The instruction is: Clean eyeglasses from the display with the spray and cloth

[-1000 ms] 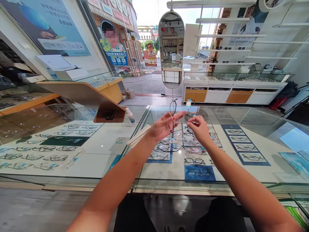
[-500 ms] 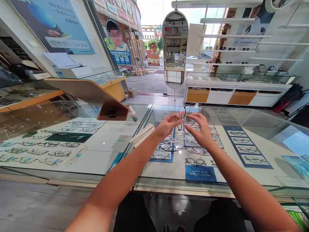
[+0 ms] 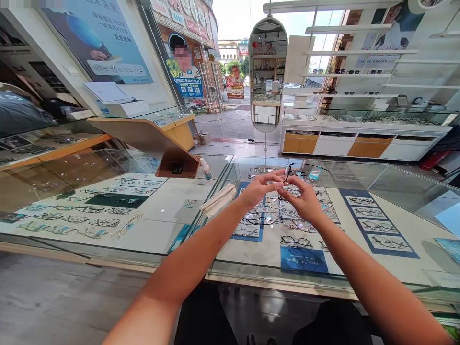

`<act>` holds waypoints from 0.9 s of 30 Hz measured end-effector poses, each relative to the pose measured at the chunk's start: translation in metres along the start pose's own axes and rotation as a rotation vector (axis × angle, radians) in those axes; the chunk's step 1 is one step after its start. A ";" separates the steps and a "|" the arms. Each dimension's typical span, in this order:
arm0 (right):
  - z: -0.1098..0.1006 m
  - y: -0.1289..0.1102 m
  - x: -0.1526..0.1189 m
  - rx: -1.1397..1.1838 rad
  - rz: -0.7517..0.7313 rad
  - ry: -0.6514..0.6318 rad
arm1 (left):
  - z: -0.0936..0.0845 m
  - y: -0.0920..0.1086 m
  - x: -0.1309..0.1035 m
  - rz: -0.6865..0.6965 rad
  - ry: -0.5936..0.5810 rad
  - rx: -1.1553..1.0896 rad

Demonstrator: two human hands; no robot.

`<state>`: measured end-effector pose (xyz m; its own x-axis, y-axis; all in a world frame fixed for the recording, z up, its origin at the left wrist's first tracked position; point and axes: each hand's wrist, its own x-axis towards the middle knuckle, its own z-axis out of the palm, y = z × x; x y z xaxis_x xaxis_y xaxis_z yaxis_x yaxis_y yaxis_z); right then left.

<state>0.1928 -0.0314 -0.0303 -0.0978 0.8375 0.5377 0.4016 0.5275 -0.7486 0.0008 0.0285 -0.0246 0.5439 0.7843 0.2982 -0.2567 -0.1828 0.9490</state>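
A pair of dark-framed glasses [image 3: 286, 173] is held up over the glass display counter [image 3: 215, 268], its temples stretching to the right with a light blue tag [image 3: 315, 173] near them. My left hand [image 3: 261, 188] pinches the frame from the left side. From the right, my right hand [image 3: 301, 195] has its fingers closed on the same frame, and the fingertips of both hands nearly meet. Below the hands, rows of glasses lie in the case, including a black pair [image 3: 296, 241] above a blue card [image 3: 304, 259].
A folded beige cloth [image 3: 218, 200] lies left of my hands, with a small spray bottle [image 3: 206, 169] behind it. A tilted brown board [image 3: 143, 139] stands on the left counter. An oval mirror [image 3: 266, 72] rises beyond the counter.
The glasses have turned, their temples now pointing right. My hands have come closer together, and my right hand's fingers have closed on the frame. The camera view has shifted slightly left.
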 end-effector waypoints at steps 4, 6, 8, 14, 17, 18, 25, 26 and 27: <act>-0.003 -0.002 0.001 -0.007 0.032 0.032 | -0.001 0.005 0.001 0.075 0.118 0.123; -0.005 -0.002 0.002 -0.016 0.039 0.067 | -0.008 0.009 0.003 0.112 0.327 0.264; -0.009 0.002 0.003 -0.036 0.056 0.117 | -0.023 0.012 0.005 0.178 0.590 0.430; -0.019 0.019 0.008 -0.073 0.044 0.245 | -0.093 0.012 0.007 0.192 1.258 0.788; -0.021 0.022 0.010 -0.141 -0.021 0.262 | -0.124 0.004 0.006 0.015 1.402 0.820; -0.022 0.022 0.011 -0.166 -0.043 0.260 | -0.132 0.000 0.005 -0.045 1.415 0.832; -0.024 0.025 0.012 -0.268 -0.110 0.245 | -0.166 -0.019 0.004 -0.275 1.354 0.832; -0.024 0.026 0.012 -0.271 -0.109 0.245 | -0.168 -0.020 0.004 -0.288 1.344 0.819; -0.025 0.026 0.012 -0.272 -0.105 0.246 | -0.171 -0.022 0.004 -0.301 1.336 0.807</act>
<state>0.2245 -0.0108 -0.0337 0.0575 0.7040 0.7078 0.6314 0.5236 -0.5720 -0.1279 0.1364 -0.0616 -0.6799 0.7025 0.2102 0.4358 0.1566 0.8863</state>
